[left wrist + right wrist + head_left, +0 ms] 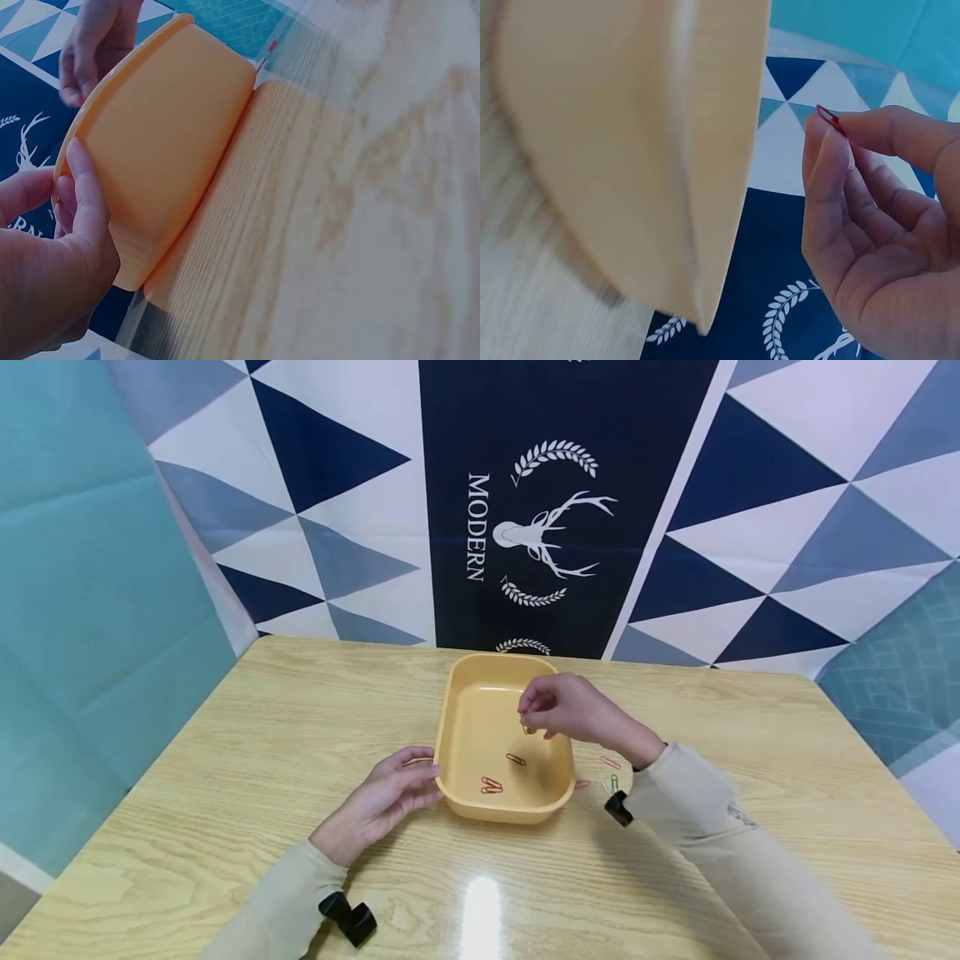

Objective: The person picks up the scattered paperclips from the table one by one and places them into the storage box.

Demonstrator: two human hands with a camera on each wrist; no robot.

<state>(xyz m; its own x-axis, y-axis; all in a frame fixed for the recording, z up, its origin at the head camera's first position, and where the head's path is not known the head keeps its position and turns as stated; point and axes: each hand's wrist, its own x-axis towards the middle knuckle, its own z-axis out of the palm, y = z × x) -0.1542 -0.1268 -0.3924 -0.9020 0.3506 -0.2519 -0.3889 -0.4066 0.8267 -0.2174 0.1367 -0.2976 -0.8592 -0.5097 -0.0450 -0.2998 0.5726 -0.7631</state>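
A shallow yellow-orange plastic basin [465, 693] stands on the table. My left hand [386, 797] is at its left wall; in the left wrist view the thumb and fingers [90, 187] hold the rim from both sides. Over the inside of the basin, my right hand [566, 706] pinches a red paper clip [831, 120] between thumb and fingertips. On the basin floor lie a red paper clip [516, 759] near the middle and a small overlapping group of red clips [491, 786] closer to the front.
Right of the basin, partly beside the right sleeve, lie a pink paper clip [611, 762], a green one [614, 783] and another pinkish one [582, 784] against the basin's outer wall. A patterned cloth [360, 527] hangs behind the wooden table [337, 693].
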